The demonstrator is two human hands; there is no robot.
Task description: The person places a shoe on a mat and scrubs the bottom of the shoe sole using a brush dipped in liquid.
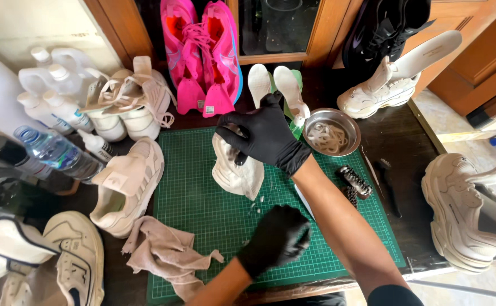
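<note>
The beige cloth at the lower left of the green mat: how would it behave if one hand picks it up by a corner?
The beige cloth lies crumpled in soft folds, so it would probably hang limp and not hold a shape. It looks thin, so likely light. Part of it hangs past the green cutting mat, so a push would likely bunch it rather than slide it.

**White shoe on the green mat**

My right grip (262, 136) holds a pale, worn shoe (238, 170) up on end near the middle of the green cutting mat (191, 192); my left grip (276, 238) hovers just below it.
</note>
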